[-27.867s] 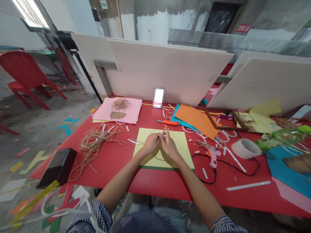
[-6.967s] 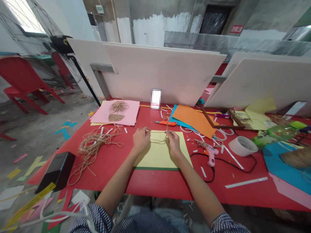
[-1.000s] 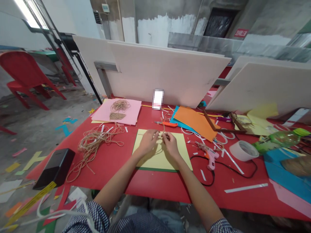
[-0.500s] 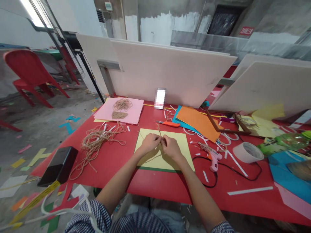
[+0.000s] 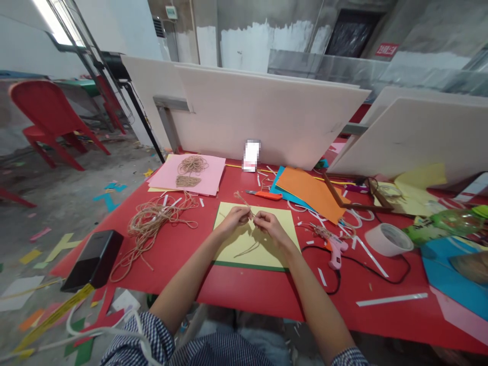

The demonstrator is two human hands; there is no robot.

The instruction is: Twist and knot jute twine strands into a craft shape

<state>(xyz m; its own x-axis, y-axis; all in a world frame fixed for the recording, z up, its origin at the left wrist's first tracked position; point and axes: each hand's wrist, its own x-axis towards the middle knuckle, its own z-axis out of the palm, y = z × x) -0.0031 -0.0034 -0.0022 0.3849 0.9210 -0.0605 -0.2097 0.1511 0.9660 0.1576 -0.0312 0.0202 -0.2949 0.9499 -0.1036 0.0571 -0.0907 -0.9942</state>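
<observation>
1. Head view shows your left hand (image 5: 235,217) and your right hand (image 5: 267,223) close together over the middle of the red table (image 5: 183,249), a little in from its near edge.
2. Both hands pinch a short strand of brown jute twine (image 5: 250,215) between thumb and fingertips. Each grip is closed on it from its own side, and the fingertips nearly meet.
3. One frayed end of the strand sticks out above your left hand toward the far edge. The other end hangs down and lies loose on the paper between your wrists.
4. Under your hands a pale yellow paper sheet (image 5: 284,213) lies flat, with a dark green strip showing along its near side.
5. Toward the left edge a loose tangle of brown twine (image 5: 152,223) sprawls on the table. A black rectangular box (image 5: 93,259) sits at the near left corner.
6. Near the far edge, left of centre, a pink paper sheet (image 5: 209,178) carries two small twine coils (image 5: 191,165).
7. Just beyond the yellow sheet lies an orange-handled utility knife (image 5: 267,194). Beside it, toward the right, is an orange paper sheet (image 5: 308,190).
8. To the right of your right hand a pink glue gun (image 5: 335,251) lies on its side, and a white tape roll (image 5: 389,239) sits farther toward the right edge.
</observation>
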